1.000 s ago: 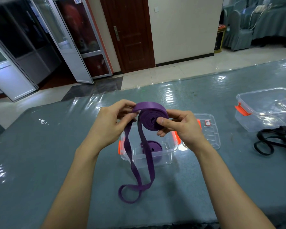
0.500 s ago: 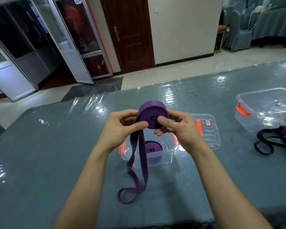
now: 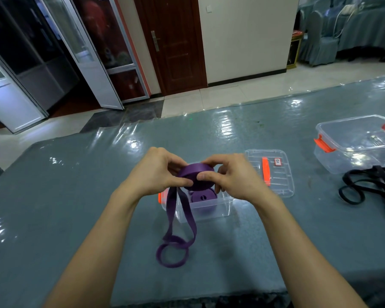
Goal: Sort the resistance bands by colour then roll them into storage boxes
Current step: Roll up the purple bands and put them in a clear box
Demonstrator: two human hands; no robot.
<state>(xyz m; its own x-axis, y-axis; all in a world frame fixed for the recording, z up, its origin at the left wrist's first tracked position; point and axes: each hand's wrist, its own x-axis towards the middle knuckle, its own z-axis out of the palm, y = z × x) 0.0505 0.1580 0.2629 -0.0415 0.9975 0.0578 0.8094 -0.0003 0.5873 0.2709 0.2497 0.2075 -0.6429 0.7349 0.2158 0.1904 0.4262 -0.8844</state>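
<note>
Both hands are closed on the purple band (image 3: pixel 196 174), the left hand (image 3: pixel 156 172) and right hand (image 3: pixel 231 176) pinching the half-wound coil from either side, thumbs meeting on its near edge. They hold it flat just above the open clear box (image 3: pixel 211 207), probably so the finished roll can drop straight in. The unrolled tail (image 3: pixel 176 236) hangs down in front of the box and ends in a loose loop on the bench (image 3: pixel 76 207), so I'd judge the winding is not yet done.

Inside the box lies another rolled purple band (image 3: pixel 201 197), partly hidden by the hands and the coil above it. The box lid (image 3: pixel 278 174) lies flat just right of the box, out of the way. Further right of it stands a second clear box (image 3: pixel 356 145) with orange clips, and nearer than that a tangle of black bands (image 3: pixel 365 185); both are cut off by the picture's edge, so I cannot tell how many black bands there are. The fingers behind the coil are out of sight.
</note>
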